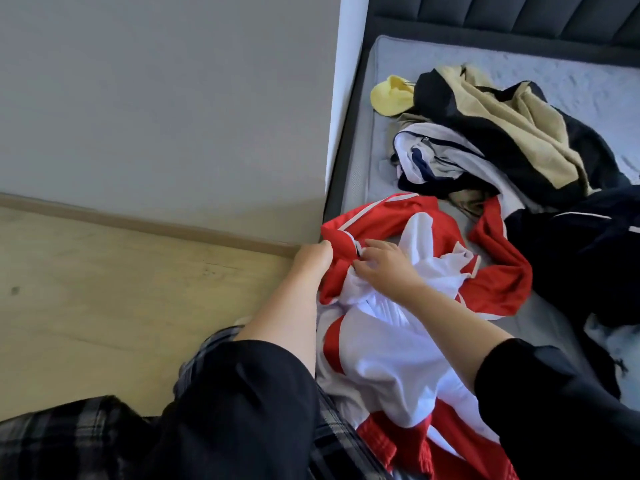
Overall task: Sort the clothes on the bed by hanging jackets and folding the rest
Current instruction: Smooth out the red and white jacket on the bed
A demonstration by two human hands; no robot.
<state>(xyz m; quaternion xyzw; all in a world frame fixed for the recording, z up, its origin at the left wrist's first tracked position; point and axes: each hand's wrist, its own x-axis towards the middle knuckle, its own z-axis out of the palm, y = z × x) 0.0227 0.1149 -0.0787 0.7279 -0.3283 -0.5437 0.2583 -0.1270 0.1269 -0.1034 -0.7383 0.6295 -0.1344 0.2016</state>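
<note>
Red-and-white jacket [388,358]: crumpled, white lining showing, along near edge of bed [519,57]; beige-and-navy garment [512,133], white-and-navy garment [426,157], dark navy garment [581,251]: heaped together beyond it; yellow item [388,95]: beside heap's far end.

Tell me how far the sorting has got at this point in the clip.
Done: nothing visibly; no folded stack or hung jacket is in view. In hand: the left hand and right hand both grip the red and white jacket near its collar. To do: the black and tan garment, white and navy garment, dark garment and yellow item lie unsorted on the bed.
</note>
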